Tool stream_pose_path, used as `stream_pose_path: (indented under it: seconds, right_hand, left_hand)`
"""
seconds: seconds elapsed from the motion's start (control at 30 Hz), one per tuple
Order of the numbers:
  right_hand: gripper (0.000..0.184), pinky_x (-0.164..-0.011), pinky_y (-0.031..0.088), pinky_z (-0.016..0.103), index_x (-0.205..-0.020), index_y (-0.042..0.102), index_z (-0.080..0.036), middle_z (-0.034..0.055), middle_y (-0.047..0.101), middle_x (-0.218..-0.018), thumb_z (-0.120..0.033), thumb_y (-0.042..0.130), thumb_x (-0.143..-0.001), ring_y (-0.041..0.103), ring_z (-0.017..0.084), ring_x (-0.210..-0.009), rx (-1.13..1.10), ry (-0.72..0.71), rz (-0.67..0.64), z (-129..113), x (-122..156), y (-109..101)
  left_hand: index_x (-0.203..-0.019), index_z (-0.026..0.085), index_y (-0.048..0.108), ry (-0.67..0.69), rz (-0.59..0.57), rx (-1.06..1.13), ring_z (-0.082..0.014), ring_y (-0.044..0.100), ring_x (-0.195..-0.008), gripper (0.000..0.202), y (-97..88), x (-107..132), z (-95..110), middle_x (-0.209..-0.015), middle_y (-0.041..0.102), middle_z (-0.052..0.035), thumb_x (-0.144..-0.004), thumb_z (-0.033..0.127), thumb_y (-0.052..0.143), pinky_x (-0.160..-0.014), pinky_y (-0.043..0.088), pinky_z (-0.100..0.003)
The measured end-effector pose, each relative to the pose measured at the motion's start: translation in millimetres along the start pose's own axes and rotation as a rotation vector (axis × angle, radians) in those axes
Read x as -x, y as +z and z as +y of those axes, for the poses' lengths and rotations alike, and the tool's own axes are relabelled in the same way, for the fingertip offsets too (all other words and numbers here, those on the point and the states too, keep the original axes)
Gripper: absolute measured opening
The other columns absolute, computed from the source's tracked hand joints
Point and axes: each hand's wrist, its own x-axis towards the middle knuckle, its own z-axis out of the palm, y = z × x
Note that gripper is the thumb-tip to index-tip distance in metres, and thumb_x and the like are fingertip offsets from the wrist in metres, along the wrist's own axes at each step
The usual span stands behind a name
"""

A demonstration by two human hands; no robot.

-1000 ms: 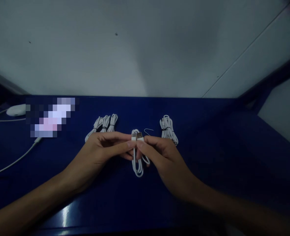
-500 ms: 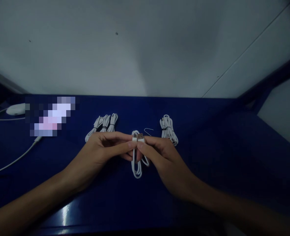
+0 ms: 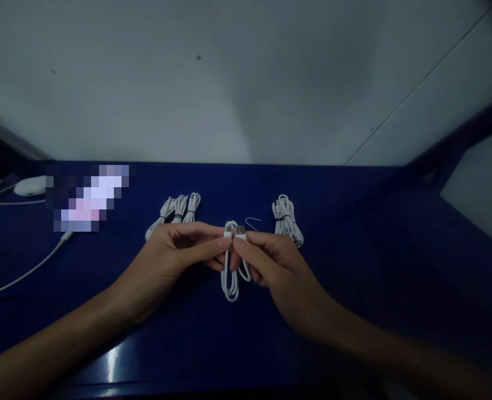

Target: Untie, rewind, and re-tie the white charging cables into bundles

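Note:
Both hands meet over the middle of a dark blue table (image 3: 354, 266). My left hand (image 3: 175, 255) pinches one plug end of a white cable (image 3: 230, 278) between thumb and forefinger. My right hand (image 3: 271, 261) pinches the other plug end right beside it. The cable's folded loops hang down between the two hands. A thin wire tie (image 3: 252, 221) lies on the table just behind my right fingers.
A row of bundled white cables (image 3: 179, 208) lies behind my left hand, and another tied bundle (image 3: 286, 218) behind my right. At far left are a white rounded object (image 3: 29, 186) and a white cord (image 3: 25, 272). A pale wall rises behind the table.
The hanging loops of the cable have drawn slightly closer together and shifted a little left. Both hands keep their pinch in nearly the same place.

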Motion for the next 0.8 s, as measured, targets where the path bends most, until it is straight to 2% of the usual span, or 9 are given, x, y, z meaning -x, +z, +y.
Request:
stream_pose_path:
  seconds: [0.23, 0.4, 0.63, 0.8]
  right_hand:
    - [0.04, -0.056, 0.037, 0.027, -0.085, 0.075, -0.022, -0.0052, 0.05, -0.061, -0.04, 0.057, -0.116, 0.043, 0.012, -0.057, -0.034, 0.032, -0.008, 2.2, 1.7, -0.1]
    - [0.041, -0.054, 0.037, 0.026, -0.086, 0.076, -0.023, -0.0035, 0.057, -0.066, -0.043, 0.057, -0.115, 0.046, 0.011, -0.058, -0.008, 0.02, 0.002, 1.8, 1.3, -0.8]
    - [0.04, -0.055, 0.039, 0.027, -0.092, 0.08, -0.023, -0.0028, 0.056, -0.067, -0.043, 0.055, -0.116, 0.047, 0.012, -0.059, -0.019, -0.016, -0.025, 2.6, 0.5, -0.8]
    - [0.04, -0.056, 0.038, 0.027, -0.087, 0.077, -0.022, -0.0024, 0.06, -0.071, -0.04, 0.056, -0.116, 0.046, 0.012, -0.06, -0.021, 0.003, -0.005, 0.6, 0.0, 0.2]
  left_hand:
    - [-0.113, 0.027, 0.092, 0.022, 0.032, -0.012, -0.0137, 0.078, -0.083, 0.015, -1.0, 1.4, 0.0, -0.088, 0.086, -0.0036, -0.099, 0.025, 0.087, -0.077, 0.062, -0.019]
    - [-0.112, 0.027, 0.092, 0.021, 0.061, -0.013, -0.0142, 0.077, -0.081, 0.016, -0.3, 1.1, 0.5, -0.087, 0.085, -0.0042, -0.096, 0.026, 0.089, -0.076, 0.062, -0.021]
    - [-0.11, 0.026, 0.093, 0.023, 0.06, -0.01, -0.0161, 0.077, -0.081, 0.015, 0.2, 1.9, 1.2, -0.087, 0.085, -0.0059, -0.095, 0.027, 0.089, -0.078, 0.064, -0.025]
    - [-0.112, 0.026, 0.092, 0.028, 0.047, -0.006, -0.0147, 0.076, -0.08, 0.016, -0.8, 1.4, 1.1, -0.087, 0.085, -0.0053, -0.096, 0.028, 0.089, -0.076, 0.063, -0.022]
